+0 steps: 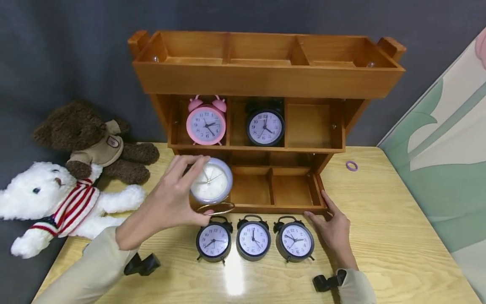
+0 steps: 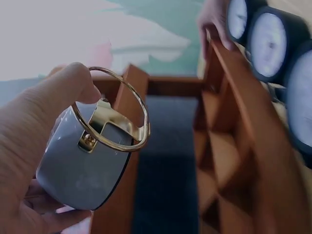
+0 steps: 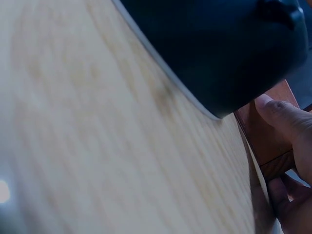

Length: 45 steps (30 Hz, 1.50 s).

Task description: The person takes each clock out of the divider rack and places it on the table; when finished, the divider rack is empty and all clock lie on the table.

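Observation:
My left hand (image 1: 171, 196) holds a pale lavender alarm clock (image 1: 212, 183) between thumb and fingers, in front of the lowest tier of a wooden shelf (image 1: 265, 80). In the left wrist view, the clock's rounded grey-looking body (image 2: 80, 170) carries a gold ring (image 2: 146, 119) near my thumb. At the shelf's lower right corner, my right hand (image 1: 334, 228) grips the wood, thumb on the front and a finger along the side. Three black alarm clocks stand in a row before the shelf: left (image 1: 214, 241), middle (image 1: 253, 239) and right (image 1: 295, 240).
The middle tier holds a pink alarm clock (image 1: 206, 124) on the left and a black one (image 1: 265, 127) in the centre. A brown teddy bear (image 1: 76, 126) and a white one (image 1: 114, 200) lie at left. On the right lies a purple ring (image 1: 351, 166).

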Available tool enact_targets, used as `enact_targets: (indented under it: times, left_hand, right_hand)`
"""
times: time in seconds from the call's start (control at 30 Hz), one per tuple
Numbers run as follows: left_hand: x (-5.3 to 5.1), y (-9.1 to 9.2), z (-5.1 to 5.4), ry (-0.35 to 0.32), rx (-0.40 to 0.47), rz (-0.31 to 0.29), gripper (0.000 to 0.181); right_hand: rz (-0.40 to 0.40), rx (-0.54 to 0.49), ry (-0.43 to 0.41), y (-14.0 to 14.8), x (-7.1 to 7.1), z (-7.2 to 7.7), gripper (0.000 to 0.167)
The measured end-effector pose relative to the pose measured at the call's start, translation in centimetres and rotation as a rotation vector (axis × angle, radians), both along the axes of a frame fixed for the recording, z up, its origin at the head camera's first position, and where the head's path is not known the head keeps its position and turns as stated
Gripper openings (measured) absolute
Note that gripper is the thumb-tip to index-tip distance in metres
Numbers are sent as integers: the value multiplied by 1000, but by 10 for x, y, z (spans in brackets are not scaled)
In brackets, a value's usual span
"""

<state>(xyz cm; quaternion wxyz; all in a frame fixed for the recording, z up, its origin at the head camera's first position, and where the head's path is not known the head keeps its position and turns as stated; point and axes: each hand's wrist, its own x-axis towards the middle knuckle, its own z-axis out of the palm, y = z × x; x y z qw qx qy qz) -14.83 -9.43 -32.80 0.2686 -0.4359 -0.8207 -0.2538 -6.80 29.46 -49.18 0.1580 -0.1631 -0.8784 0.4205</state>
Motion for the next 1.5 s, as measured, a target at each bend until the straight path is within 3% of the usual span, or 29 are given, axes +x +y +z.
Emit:
enact_targets:
  times: [0.17,0.3,0.43,0.57,0.67,0.77,1.03,1.2,1.33,1.5]
  left_hand:
    - [13,-45,-28,-28,-11,74,106]
    - [21,-68,-51,-112,-38,93,106]
    - [25,-84,-75,-219,-79,103,108]
    - [27,-95,-97,-370,-98,117,106]
    - [29,-100,-111,-473,-104,128,105]
    - [30,-103,-122,-528,-113,136,105]
    - [32,-109,-137,-607,-148,142,103]
    - [29,-111,-135,-650,-159,109,106]
    - [28,-112,-131,-721,-173,92,109]
    - [32,-116,-130,-791,-158,57,128]
  right_hand:
    - [1,-1,3,0,-1,0,82]
    - [-9,3,-2,1,-1,0,82]
    - [-14,7,-7,0,0,-1,82]
    - [-1,12,-11,0,-2,-1,81]
    - [6,10,-8,0,-3,0,81]
    - [0,10,-10,1,-3,1,82]
    - [-14,24,-34,1,-1,0,82]
    - [-26,27,-21,1,-1,0,82]
    - [-26,22,-22,1,-1,1,82]
    - [-17,10,-25,-1,-2,-1,82]
